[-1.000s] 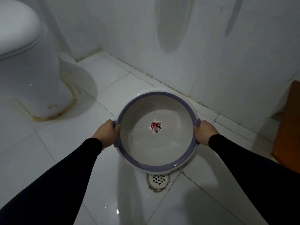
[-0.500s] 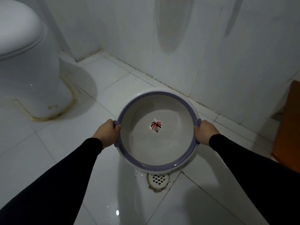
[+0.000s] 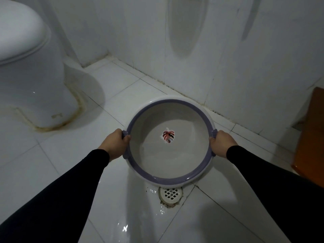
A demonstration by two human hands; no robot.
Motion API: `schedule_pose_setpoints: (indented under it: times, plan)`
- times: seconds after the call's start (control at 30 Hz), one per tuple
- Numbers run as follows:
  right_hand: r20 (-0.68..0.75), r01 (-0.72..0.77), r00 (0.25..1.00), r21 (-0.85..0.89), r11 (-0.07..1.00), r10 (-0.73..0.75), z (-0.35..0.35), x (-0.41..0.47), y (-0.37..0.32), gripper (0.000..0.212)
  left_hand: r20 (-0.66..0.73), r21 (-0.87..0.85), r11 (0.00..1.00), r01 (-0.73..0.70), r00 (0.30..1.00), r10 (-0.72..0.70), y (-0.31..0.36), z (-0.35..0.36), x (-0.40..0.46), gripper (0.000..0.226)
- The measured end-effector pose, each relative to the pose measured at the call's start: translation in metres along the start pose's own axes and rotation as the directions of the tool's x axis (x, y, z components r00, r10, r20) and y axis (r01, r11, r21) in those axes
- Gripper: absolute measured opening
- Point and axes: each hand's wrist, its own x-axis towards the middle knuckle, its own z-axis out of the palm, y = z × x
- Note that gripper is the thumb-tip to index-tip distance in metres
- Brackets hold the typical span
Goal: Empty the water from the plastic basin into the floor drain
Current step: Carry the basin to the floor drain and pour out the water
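White plastic basin (image 3: 171, 160) with a purple rim hangs above the tiled floor (image 3: 57, 155), its near edge over the floor drain (image 3: 171, 193). I see my left hand (image 3: 115, 143) and right hand (image 3: 221, 142) clenched on opposite rim handles. A leaf sticker (image 3: 168, 136) marks the bottom. Wet patches glisten beside the drain; a toilet (image 3: 31, 71) stands at left.

The basin (image 3: 175, 160) is white with a purple rim; its centre shows a red-and-black leaf print (image 3: 168, 136).
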Motion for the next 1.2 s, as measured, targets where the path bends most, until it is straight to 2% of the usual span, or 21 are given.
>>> schedule_pose_setpoints:
  times: [1.2]
  plan:
    - [0.07, 0.008, 0.998, -0.032, 0.999, -0.006, -0.004, -0.012, 0.004, 0.041, 0.066, 0.066, 0.996, -0.057, 0.996, 0.053, 0.0, -0.008, -0.008, 0.024]
